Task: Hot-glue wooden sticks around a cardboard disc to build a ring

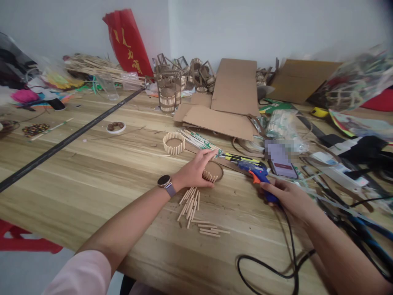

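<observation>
Gold Chinese characters running down a red bag (126, 30), one readable as 力, the others not clear enough to read, green print on long wrappers (201, 140) too small, lettering on a phone (281, 162) too blurred.

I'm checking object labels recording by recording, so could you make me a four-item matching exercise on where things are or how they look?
1. hot glue gun
2. red bag
3. loose wooden sticks
4. round base

A. partly hidden by the left hand
B. tilted, with gold characters
C. in the right hand
D. lying on the near side of the left hand

Pairs: 1-C, 2-B, 3-D, 4-A
</observation>
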A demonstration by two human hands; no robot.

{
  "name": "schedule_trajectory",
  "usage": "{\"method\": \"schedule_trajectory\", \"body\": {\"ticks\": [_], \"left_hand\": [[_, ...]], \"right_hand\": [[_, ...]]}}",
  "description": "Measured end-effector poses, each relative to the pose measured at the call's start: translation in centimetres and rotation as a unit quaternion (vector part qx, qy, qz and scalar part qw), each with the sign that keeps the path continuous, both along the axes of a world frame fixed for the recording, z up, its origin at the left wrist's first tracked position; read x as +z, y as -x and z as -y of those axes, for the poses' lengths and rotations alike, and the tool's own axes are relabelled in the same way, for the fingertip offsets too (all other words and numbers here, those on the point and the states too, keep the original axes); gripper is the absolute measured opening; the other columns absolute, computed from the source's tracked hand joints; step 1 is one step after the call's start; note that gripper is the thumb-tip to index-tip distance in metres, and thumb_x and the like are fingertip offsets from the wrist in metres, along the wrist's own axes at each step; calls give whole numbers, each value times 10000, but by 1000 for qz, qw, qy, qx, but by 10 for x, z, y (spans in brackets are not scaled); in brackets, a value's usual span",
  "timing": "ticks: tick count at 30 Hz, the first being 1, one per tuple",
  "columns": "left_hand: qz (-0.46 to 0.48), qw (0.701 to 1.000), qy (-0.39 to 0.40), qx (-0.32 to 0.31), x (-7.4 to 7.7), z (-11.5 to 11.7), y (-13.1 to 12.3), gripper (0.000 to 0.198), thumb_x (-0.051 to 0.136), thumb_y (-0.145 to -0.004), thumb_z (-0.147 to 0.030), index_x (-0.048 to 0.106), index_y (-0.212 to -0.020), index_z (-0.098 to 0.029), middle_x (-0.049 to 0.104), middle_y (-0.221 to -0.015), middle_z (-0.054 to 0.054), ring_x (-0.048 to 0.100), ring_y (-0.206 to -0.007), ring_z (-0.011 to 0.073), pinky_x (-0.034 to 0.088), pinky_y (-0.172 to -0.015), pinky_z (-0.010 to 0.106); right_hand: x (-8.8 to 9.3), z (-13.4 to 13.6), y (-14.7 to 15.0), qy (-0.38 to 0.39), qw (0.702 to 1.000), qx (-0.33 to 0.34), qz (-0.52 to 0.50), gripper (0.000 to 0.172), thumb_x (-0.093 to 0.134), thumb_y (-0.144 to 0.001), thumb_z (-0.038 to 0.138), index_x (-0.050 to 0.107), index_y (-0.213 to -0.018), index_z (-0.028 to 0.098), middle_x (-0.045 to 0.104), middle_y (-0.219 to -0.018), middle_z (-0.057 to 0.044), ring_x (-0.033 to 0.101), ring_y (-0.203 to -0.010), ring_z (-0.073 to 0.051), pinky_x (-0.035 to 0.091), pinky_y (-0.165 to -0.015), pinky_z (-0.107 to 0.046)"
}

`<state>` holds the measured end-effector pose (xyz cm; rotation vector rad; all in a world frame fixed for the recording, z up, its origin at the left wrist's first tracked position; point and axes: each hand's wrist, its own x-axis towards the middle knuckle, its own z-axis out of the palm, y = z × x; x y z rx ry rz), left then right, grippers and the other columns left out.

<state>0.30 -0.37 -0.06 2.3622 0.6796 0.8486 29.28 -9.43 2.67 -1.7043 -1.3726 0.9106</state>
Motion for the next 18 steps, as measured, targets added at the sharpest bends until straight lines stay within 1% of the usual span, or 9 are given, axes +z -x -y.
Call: {"method": "schedule_trajectory", "body": {"ticks": [1,3,5,7,10,13,16,18], "left_hand": [[1,1000,1,1,0,0,0,1181,883,-596,-356,130,-1503,-289,264,-1452,164,296,-1387,371,279,-1145,563],[0,1000,3,3,1,1,-1,1162,876,-607,-350,138,-1501,-290,269,-1450,161,304,-1382,368,290,-1140,560],[-5,1000,6,9,2,1,-1,1144,869,-619,-330,140,-1500,-283,272,-1446,160,311,-1379,359,298,-1139,550],[-9,1000,9,13,2,1,-1,1138,863,-624,-313,139,-1500,-269,270,-1444,159,315,-1377,352,299,-1142,539],[-12,1000,13,14,2,1,0,1131,856,-628,-312,140,-1501,-251,260,-1449,159,317,-1376,348,306,-1144,520],[-10,1000,14,15,1,0,0,1133,855,-621,-300,144,-1502,-251,257,-1450,159,314,-1376,353,305,-1144,521],[-4,1000,9,14,1,0,0,1139,851,-620,-262,129,-1502,-280,265,-1445,149,316,-1374,350,299,-1143,537],[-4,1000,7,14,1,0,0,1147,851,-615,-251,123,-1501,-291,268,-1444,143,316,-1375,347,295,-1144,540]], "right_hand": [[3,1,3,12,998,-3,-55,275,741,-639,457,653,-645,196,633,-544,-25,540,-455,-156,395,-410,-263],[9,4,10,28,995,-20,-98,278,759,-613,440,649,-713,205,635,-593,-12,564,-537,-154,444,-478,-259],[16,8,19,1,992,-43,-117,296,778,-595,422,647,-760,214,624,-607,0,563,-567,-150,461,-514,-252],[20,12,26,-22,988,-59,-140,315,770,-611,448,643,-798,228,627,-637,-4,568,-579,-155,468,-522,-256],[22,18,33,-42,988,-52,-141,307,709,-683,519,635,-788,240,630,-668,-21,587,-605,-177,484,-536,-278],[21,20,34,-35,990,-38,-133,306,671,-718,540,629,-776,243,643,-677,-34,603,-619,-192,495,-548,-295],[20,19,36,-5,980,-49,-193,304,738,-645,487,617,-784,245,647,-676,-23,601,-603,-184,502,-539,-296],[20,20,38,16,967,-46,-252,318,783,-582,446,607,-744,236,603,-618,0,554,-542,-154,467,-476,-267]]}}
